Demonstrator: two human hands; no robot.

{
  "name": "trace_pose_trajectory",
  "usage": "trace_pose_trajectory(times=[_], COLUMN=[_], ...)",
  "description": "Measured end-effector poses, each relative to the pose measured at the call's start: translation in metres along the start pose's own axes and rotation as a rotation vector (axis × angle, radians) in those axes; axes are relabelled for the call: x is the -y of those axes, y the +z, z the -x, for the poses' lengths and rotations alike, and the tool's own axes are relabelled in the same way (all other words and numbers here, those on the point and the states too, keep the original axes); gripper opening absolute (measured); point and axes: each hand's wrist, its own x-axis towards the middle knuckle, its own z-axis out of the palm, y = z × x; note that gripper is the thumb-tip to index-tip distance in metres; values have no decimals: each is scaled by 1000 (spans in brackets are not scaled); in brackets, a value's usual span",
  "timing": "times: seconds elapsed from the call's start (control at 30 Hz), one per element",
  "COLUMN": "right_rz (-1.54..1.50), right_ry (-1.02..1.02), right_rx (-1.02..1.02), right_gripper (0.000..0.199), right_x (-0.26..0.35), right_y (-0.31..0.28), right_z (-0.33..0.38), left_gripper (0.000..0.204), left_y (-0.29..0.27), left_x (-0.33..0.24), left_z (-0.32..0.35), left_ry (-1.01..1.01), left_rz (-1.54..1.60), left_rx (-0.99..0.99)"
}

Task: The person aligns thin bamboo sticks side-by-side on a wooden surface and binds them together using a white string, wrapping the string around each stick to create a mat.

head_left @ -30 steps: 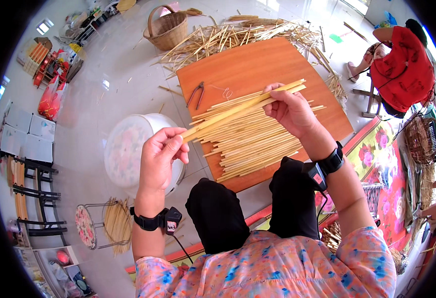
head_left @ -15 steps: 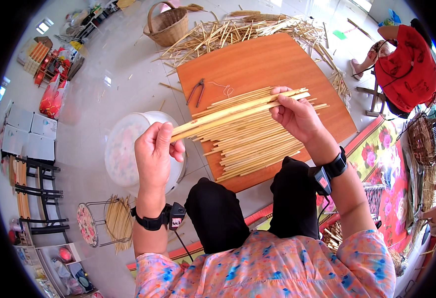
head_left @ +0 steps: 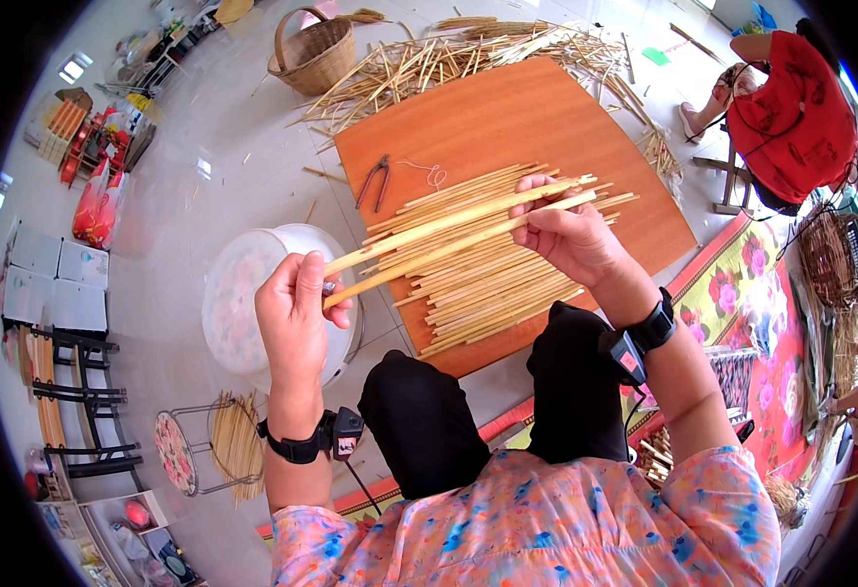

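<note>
1. The left hand (head_left: pixel 297 313) is closed around the near-left ends of two long pale bamboo strips (head_left: pixel 448 233), fingers curled over them.
2. The right hand (head_left: pixel 568 233) grips the same strips near their far-right ends, fingers wrapped over the top.
3. The strips are held up in the air between the two hands, slanting from near left to far right, above a pile of strips (head_left: pixel 487 279).
4. That pile lies spread across an orange wooden board (head_left: pixel 507 117) on the floor, just past the person's knees.
5. A pair of pliers (head_left: pixel 375 181) lies on the left part of the board, with a bit of thin string (head_left: pixel 429 174) just to its right.
6. A white round basin (head_left: pixel 243 303) sits on the floor left of the board, partly under the left hand.
7. Loose straw (head_left: pixel 429 59) is heaped along the far edge of the board, and a woven basket (head_left: pixel 313 51) stands at the far left of it.
8. Another person in a red top (head_left: pixel 795 117) sits at the far right.
9. A small wire stool (head_left: pixel 179 452) holding more strips stands at the near left.
</note>
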Motion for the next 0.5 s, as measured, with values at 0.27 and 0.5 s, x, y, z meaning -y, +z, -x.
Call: trace_pose_trajectory(times=[0.27, 0.5], right_rz=[19, 48], right_ry=[-19, -30], right_rx=[-15, -36], right_gripper=[17, 14], right_x=[-4, -5], right_y=[6, 3], right_z=[1, -2], left_gripper=[48, 53], left_y=[-9, -12], left_x=[12, 21], left_z=[2, 0], left_ry=[-57, 16], left_rz=[-35, -68], left_rx=[15, 146])
